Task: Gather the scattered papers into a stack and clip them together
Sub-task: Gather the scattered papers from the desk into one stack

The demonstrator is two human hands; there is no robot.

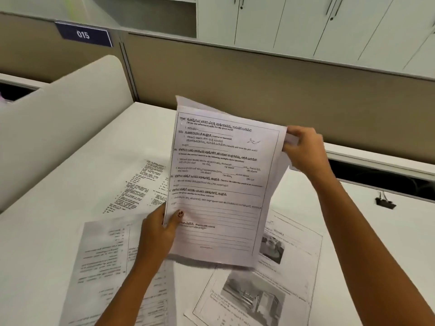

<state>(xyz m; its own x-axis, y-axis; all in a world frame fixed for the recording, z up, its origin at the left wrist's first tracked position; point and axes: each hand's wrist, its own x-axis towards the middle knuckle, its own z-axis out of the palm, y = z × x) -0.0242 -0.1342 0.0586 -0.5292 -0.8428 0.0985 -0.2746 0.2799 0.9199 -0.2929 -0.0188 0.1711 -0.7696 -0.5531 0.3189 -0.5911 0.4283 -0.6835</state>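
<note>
The lifted sheets (219,184) were pinched at their near left edge by the left hand (160,229) and at the far right corner by the right hand (303,149) — both clamped on paper, above the desk (70,184). Loose papers (106,262) were spread flat beneath; the binder clip (384,203) was set well apart, far right. A back sheet looked misaligned — it could be creased or dropped if either pinch were loosened during squaring

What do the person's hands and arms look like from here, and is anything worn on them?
The left forearm and right forearm are bare to the frame's edge: no sleeves, watch or bracelet in view. The left hand has a thumbnail painted dark red, seemingly patterned. The right hand shows no ring; its nails cannot be made out.
</note>
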